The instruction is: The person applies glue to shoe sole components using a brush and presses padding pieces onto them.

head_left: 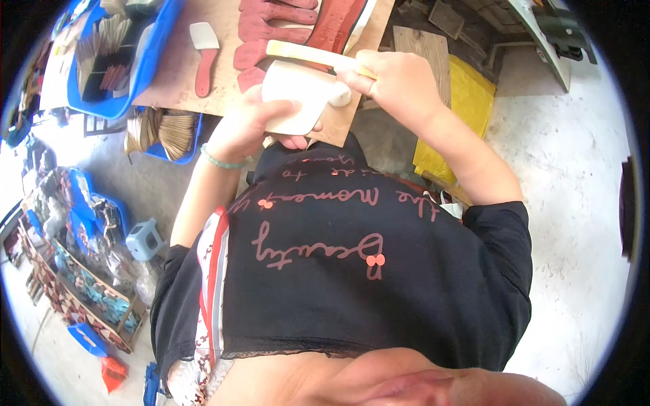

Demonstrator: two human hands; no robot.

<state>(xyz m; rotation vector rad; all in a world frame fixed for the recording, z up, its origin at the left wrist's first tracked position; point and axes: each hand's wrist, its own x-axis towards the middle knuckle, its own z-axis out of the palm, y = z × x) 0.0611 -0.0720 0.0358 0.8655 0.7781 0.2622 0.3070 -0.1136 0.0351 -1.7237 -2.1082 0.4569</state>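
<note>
My left hand (254,122) is closed on a pale cream flat piece with a rounded end (290,91), thumb on top and fingers beneath. My right hand (399,78) grips a slim pale-yellow stick-like tool (298,53), which reaches left over the far edge of the cream piece. I cannot make out the tool's tip. A white rounded bit (339,95) shows under my right hand; whether it is a covered fingertip is unclear. Beyond my hands, several red shaped pieces (271,30) lie in a row on the wooden board (169,74).
A red piece with a cream end (205,57) lies on the board's left. Blue crates (115,111) of stacked pieces stand at the left, one lower (196,139). Yellow sheeting (467,101) lies at right. Bags, a blue stool (144,240) and wooden trays (128,325) occupy the left floor.
</note>
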